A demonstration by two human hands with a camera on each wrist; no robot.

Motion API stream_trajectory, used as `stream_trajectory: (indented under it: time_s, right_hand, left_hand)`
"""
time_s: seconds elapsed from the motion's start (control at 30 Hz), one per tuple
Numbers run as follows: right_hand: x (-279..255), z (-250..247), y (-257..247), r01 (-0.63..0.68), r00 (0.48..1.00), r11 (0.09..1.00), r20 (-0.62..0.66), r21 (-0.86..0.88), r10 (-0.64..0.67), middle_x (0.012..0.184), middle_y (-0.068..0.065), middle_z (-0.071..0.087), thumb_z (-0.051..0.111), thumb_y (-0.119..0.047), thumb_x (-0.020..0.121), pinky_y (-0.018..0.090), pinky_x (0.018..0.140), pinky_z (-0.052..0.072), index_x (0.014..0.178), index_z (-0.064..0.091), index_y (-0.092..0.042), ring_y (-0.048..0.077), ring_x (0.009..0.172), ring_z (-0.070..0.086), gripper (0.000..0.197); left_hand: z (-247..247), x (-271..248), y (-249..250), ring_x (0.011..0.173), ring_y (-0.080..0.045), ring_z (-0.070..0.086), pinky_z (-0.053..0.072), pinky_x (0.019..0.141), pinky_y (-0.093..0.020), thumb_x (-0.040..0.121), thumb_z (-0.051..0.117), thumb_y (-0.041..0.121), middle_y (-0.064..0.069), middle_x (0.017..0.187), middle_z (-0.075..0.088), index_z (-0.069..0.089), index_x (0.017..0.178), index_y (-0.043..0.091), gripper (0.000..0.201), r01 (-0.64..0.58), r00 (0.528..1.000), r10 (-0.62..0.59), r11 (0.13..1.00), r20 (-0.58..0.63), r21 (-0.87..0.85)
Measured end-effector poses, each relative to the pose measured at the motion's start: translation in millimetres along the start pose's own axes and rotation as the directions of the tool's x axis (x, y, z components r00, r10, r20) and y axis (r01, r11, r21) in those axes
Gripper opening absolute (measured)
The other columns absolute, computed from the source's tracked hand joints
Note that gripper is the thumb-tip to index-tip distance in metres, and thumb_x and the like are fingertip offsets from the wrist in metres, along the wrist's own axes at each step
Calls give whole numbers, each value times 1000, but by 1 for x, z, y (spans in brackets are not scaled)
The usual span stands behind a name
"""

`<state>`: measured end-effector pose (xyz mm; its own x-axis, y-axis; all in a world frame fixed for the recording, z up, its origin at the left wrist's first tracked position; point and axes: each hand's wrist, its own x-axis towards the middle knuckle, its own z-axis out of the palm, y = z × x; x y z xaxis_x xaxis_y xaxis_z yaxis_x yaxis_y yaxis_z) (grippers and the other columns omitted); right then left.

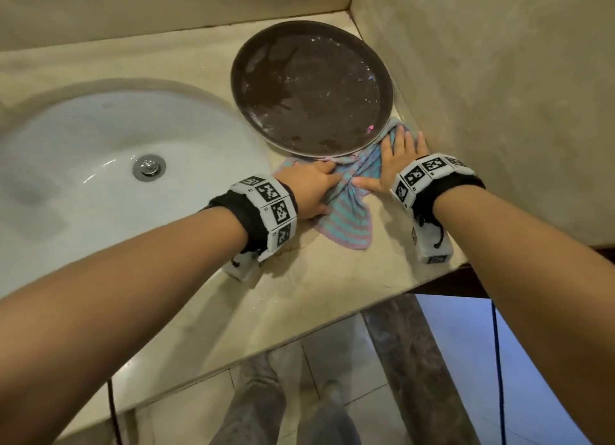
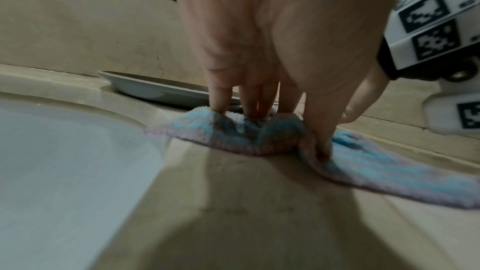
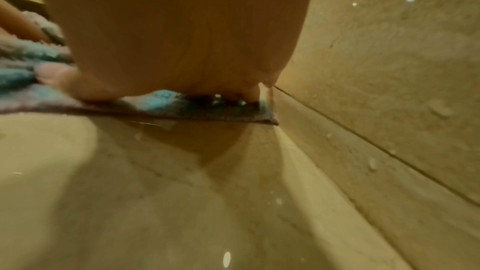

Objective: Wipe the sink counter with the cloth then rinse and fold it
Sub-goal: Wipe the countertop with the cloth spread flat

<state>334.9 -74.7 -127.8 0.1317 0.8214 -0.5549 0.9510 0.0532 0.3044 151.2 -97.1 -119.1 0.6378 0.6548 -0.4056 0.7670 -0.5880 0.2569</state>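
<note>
Beige sink counter point(image 1: 299, 288) with striped cloth point(image 1: 346, 221) bunched just near of brown plate point(image 1: 309, 88), left hand point(image 1: 311, 188) gripping its gather, right hand point(image 1: 397, 155) pressing flat; best wiped with even pressure, clear of plate.

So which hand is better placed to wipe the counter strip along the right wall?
Probably the right hand: it lies flat on the cloth beside the wall. The left hand bunches the cloth nearer the sink.
</note>
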Motion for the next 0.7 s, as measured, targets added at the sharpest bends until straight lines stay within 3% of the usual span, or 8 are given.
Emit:
stream_trajectory:
  time_s: [0.37, 0.57, 0.7]
  right_hand:
    - [-29, 21, 9, -5, 1000, 1000, 14, 14, 5, 157, 19, -14, 28, -80, 78, 43, 119, -8, 149, -13, -9, 29, 147, -10, 109]
    - [-58, 47, 19, 13, 999, 1000, 29, -24, -13, 156, 22, -14, 24, -79, 79, 43, 120, -6, 148, -14, -7, 32, 147, -9, 107]
    - [-75, 64, 24, 18, 1000, 999, 21, -26, -17, 155, 24, -15, 24, -79, 80, 44, 119, -5, 148, -15, -7, 35, 146, -8, 107]
  left_hand:
    - [-3, 4, 12, 133, -28, 34, 36, 105, -39, 80, 61, 52, -12, 143, 34, 34, 141, 13, 78, 17, 997, -23, 996, 72, 89]
    - [8, -6, 35, 144, -30, 15, 26, 116, -39, 81, 60, 50, -17, 157, 7, 19, 148, 13, 86, 69, 993, -74, 996, 91, 62]
    - [20, -19, 54, 144, -28, 20, 26, 116, -35, 87, 55, 46, -15, 158, 6, 25, 146, 13, 75, 105, 992, -106, 994, 63, 18]
